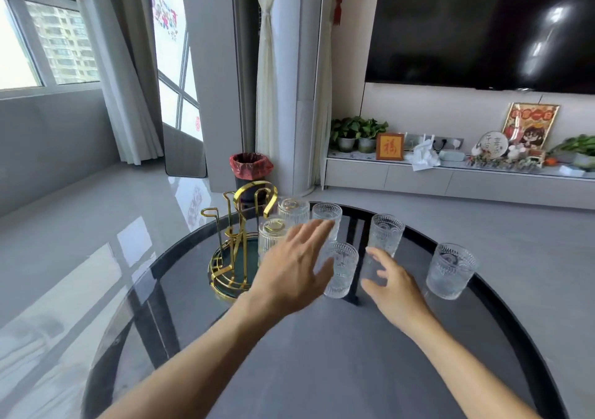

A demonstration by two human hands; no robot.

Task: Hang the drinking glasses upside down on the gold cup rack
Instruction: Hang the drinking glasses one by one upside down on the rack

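- both bare arms reach out over the round dark table point(322, 370), a glass-topped one with a black rim.
- the gold rack point(240, 238) stands at the table's far left on its round base, its curved handle up top and several hooks bare on the left side.
- two ribbed glasses already sit upside down on the rack's right side: the rear hung glass point(293, 210) and, nearer the camera, the front hung glass point(273, 236).
- four embossed glasses stand upright on the table: the far glass point(327, 217) just beside the rack, the near glass point(342, 269) in front of it, the tall glass point(383, 236) right of centre, and the right glass point(450, 270) well apart toward the rim.
- the left hand point(294, 269) hovers palm down, fingers spread wide and gripping nothing; it partly covers the front hung glass and the near glass, fingertips up by the far glass.
- the right hand point(391, 282) curls loosely open at the foot of the tall glass, thumb and fingers either side of the base; whether they touch the glass cannot be told, and no firm grip shows.
- behind, a red-lined bin point(251, 169) stands on the floor past the rack, and a dark tv point(483, 26) hangs on the wall.
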